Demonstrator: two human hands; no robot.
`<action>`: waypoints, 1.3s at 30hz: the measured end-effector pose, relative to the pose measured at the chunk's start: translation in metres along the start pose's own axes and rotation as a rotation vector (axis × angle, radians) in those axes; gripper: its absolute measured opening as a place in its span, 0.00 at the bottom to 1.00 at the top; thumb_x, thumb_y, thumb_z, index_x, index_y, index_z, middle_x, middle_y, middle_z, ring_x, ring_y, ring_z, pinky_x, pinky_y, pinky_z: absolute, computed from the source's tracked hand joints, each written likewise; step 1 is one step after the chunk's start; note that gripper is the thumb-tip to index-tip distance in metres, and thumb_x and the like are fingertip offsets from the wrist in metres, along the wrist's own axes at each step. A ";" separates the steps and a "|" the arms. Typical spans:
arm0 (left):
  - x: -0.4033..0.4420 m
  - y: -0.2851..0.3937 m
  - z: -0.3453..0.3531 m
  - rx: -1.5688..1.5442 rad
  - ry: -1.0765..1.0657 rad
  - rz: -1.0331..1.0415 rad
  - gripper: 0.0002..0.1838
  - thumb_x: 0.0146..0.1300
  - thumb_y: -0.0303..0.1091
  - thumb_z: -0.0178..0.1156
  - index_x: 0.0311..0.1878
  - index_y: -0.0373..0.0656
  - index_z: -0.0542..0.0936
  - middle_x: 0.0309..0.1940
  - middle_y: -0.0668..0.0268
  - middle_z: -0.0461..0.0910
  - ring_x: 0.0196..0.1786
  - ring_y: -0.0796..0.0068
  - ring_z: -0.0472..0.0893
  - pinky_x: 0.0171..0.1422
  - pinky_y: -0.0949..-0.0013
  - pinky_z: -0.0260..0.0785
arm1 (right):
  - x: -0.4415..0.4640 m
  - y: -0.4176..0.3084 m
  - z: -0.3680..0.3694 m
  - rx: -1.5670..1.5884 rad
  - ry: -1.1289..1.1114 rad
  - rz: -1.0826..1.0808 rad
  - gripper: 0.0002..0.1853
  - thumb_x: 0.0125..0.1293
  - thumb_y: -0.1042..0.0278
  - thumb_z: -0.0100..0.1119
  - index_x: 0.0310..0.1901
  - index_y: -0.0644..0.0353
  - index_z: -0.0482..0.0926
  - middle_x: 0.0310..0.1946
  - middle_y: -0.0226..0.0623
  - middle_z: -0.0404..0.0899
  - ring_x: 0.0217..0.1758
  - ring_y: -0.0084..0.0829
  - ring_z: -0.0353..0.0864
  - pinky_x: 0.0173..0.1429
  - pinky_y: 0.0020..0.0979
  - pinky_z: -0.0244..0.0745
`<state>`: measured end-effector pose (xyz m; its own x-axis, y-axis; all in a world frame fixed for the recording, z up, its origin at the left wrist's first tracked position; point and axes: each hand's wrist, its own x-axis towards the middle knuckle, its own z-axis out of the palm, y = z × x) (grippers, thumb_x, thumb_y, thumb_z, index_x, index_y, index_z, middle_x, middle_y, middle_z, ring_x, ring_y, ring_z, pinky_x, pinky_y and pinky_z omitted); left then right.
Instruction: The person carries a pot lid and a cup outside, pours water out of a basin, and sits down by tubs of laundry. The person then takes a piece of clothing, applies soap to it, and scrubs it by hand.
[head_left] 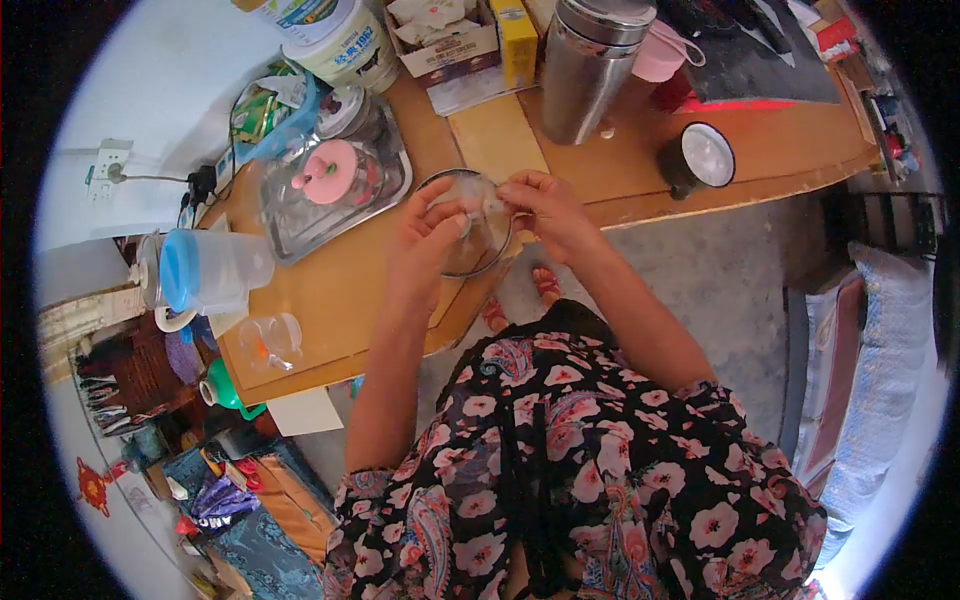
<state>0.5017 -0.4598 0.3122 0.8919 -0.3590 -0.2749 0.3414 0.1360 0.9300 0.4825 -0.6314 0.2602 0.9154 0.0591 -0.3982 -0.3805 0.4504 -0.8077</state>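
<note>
A round, see-through dish or lid with a dark rim [487, 248] is at the table's front edge, between my two hands. My left hand [425, 235] is over its left side, fingers curled and thumb close to the forefinger. On the right, my right hand [552, 213] pinches with thumb and fingertips at the upper right of the rim. Something pale and thin seems to lie between the fingertips, too small to name. Whether the hands touch the rim or are just above it, I cannot tell.
On the left stand a metal tray [290, 245] with a pink-lidded jar [332, 172], a blue-lidded pitcher [215, 270] and a clear cup [270, 342]. A steel thermos [585, 80] and a dark mug [705, 157] stand to the right. Knives [765, 30] lie at the back right.
</note>
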 end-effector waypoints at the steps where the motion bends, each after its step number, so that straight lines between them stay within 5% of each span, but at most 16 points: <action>1: -0.003 -0.001 -0.001 -0.003 0.006 0.003 0.25 0.53 0.24 0.55 0.56 0.37 0.63 0.42 0.60 0.76 0.47 0.75 0.73 0.54 0.72 0.61 | 0.001 -0.002 0.000 -0.004 -0.005 0.002 0.08 0.57 0.62 0.57 0.34 0.54 0.74 0.28 0.23 0.73 0.29 0.15 0.69 0.33 0.20 0.64; 7: -0.031 -0.014 0.007 -0.152 -0.003 -0.032 0.30 0.54 0.25 0.53 0.61 0.41 0.57 0.53 0.55 0.69 0.56 0.69 0.68 0.60 0.70 0.57 | 0.011 -0.011 -0.009 -0.438 0.009 -0.149 0.06 0.54 0.66 0.58 0.29 0.58 0.75 0.25 0.24 0.73 0.29 0.19 0.70 0.35 0.21 0.65; 9: -0.044 -0.021 0.014 -0.333 -0.002 -0.094 0.32 0.55 0.25 0.53 0.64 0.42 0.54 0.58 0.56 0.64 0.61 0.66 0.63 0.62 0.68 0.55 | 0.008 -0.021 -0.008 -0.710 -0.036 -0.362 0.07 0.53 0.67 0.58 0.28 0.60 0.74 0.27 0.27 0.73 0.32 0.21 0.71 0.38 0.23 0.66; 13: -0.057 -0.055 0.021 -0.254 0.001 -0.042 0.35 0.55 0.26 0.53 0.65 0.43 0.50 0.62 0.54 0.58 0.63 0.60 0.60 0.65 0.61 0.52 | 0.020 -0.016 -0.019 -0.931 -0.197 -0.460 0.08 0.53 0.67 0.58 0.27 0.62 0.73 0.32 0.31 0.73 0.37 0.22 0.71 0.41 0.24 0.67; 15: -0.059 -0.077 0.021 -0.058 -0.029 0.089 0.35 0.55 0.25 0.52 0.66 0.44 0.49 0.61 0.55 0.59 0.63 0.60 0.60 0.64 0.62 0.54 | 0.026 -0.010 -0.020 -1.104 -0.199 -0.658 0.10 0.49 0.62 0.60 0.29 0.59 0.77 0.29 0.38 0.73 0.35 0.35 0.74 0.40 0.31 0.68; 19: -0.065 -0.083 0.024 0.008 0.000 0.014 0.34 0.56 0.26 0.51 0.65 0.43 0.50 0.61 0.55 0.59 0.62 0.60 0.62 0.62 0.63 0.58 | 0.023 -0.031 -0.016 -0.958 -0.381 -0.307 0.06 0.53 0.68 0.58 0.28 0.61 0.72 0.35 0.32 0.72 0.39 0.22 0.70 0.43 0.24 0.66; 25: -0.075 -0.091 0.022 -0.712 0.194 -0.037 0.26 0.57 0.27 0.51 0.61 0.41 0.59 0.56 0.56 0.65 0.55 0.65 0.71 0.56 0.64 0.65 | 0.000 -0.079 -0.013 -0.601 -0.527 -0.021 0.05 0.55 0.70 0.56 0.27 0.61 0.72 0.35 0.30 0.71 0.38 0.19 0.68 0.43 0.22 0.64; 34: -0.054 -0.077 0.037 -0.601 0.310 0.074 0.18 0.57 0.32 0.54 0.51 0.39 0.68 0.40 0.62 0.74 0.36 0.75 0.76 0.42 0.73 0.69 | 0.018 -0.075 -0.017 -0.718 -0.695 0.026 0.05 0.56 0.71 0.55 0.28 0.60 0.72 0.28 0.24 0.69 0.32 0.15 0.66 0.38 0.20 0.63; 39: -0.046 -0.075 0.046 -0.036 0.400 0.082 0.07 0.55 0.30 0.57 0.34 0.39 0.73 0.21 0.71 0.72 0.21 0.85 0.71 0.24 0.80 0.64 | 0.017 -0.066 -0.020 -0.839 -0.741 0.006 0.06 0.56 0.68 0.56 0.28 0.61 0.73 0.25 0.24 0.70 0.31 0.16 0.68 0.36 0.21 0.65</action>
<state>0.4213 -0.4962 0.2669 0.9591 0.0407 -0.2802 0.2685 0.1839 0.9456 0.5203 -0.6779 0.2986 0.6591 0.7013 -0.2718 -0.0972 -0.2789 -0.9554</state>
